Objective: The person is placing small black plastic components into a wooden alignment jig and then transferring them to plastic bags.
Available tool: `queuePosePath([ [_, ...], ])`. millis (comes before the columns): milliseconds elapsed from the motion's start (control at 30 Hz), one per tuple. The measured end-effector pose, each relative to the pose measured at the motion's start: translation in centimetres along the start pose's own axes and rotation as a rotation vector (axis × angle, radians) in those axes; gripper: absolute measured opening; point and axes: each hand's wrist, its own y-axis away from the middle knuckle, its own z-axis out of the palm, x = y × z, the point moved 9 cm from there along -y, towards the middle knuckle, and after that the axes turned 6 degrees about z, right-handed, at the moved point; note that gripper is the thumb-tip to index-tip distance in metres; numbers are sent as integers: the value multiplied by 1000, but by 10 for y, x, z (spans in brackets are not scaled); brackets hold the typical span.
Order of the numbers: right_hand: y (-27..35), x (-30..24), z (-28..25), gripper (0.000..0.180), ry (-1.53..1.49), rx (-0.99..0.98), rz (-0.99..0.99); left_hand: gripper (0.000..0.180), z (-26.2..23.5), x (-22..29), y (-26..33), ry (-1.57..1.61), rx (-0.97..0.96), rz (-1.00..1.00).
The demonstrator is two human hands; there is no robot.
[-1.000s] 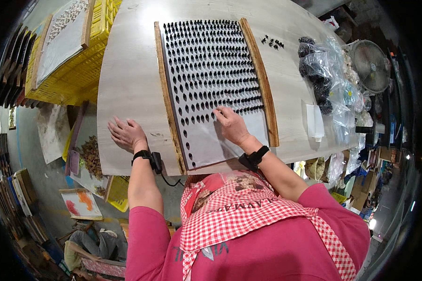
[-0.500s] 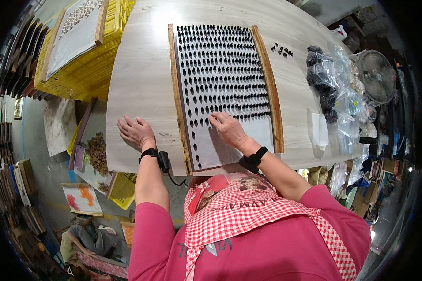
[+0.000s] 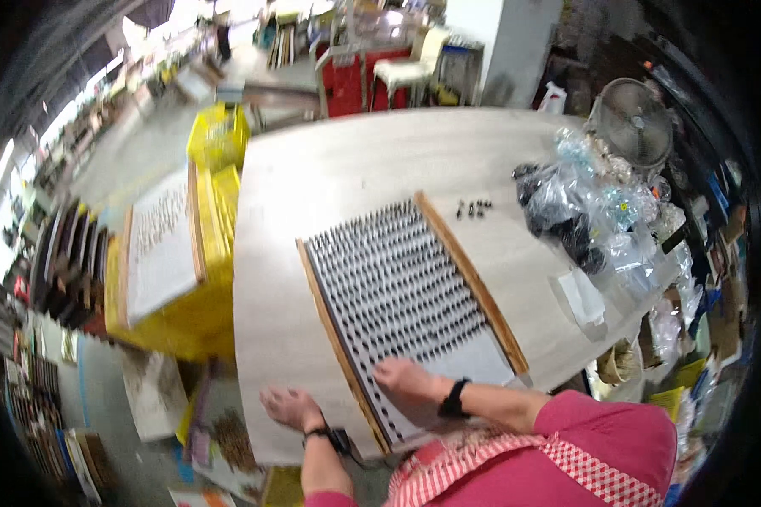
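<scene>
Right hand (image 3: 407,382) lies spread on the wood-framed board (image 3: 414,287) of small dark pieces, at its 6 o'clock end. Left hand (image 3: 289,407), fingers spread, presses flat on the pale surface (image 3: 313,186) at 8 o'clock.

White board (image 3: 414,291) w/ tan wood side rails, rows of small black pcs. Pale wood-grain table (image 3: 313,194). Yellow crates (image 3: 207,253). My top pink, red-white check collar. Black wristbands both arms.

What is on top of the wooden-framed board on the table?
Rows of small dark pieces cover the board. The right hand rests on its near end, hiding what lies beneath it.
</scene>
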Motion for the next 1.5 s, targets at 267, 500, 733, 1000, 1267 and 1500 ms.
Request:
queuePosePath([
  [267,14,3,32,19,1,32,-117,47,83,-48,20,-164,225,44],
  [500,2,20,45,15,-17,31,-60,50,90,-50,13,-191,114,28],
  [733,-6,8,30,17,-64,-30,15,50,64,-42,11,-165,-23,-7],
  [1000,-2,-5,-7,21,-140,-2,40,46,56,-43,12,-146,-6,-9],
  [1267,77,15,-55,27,-67,35,206,48,58,-29,8,-75,73,-4],
  [1500,140,40,-100,22,27,94,288,58,54,-49,-12,-8,-221,-40],
])
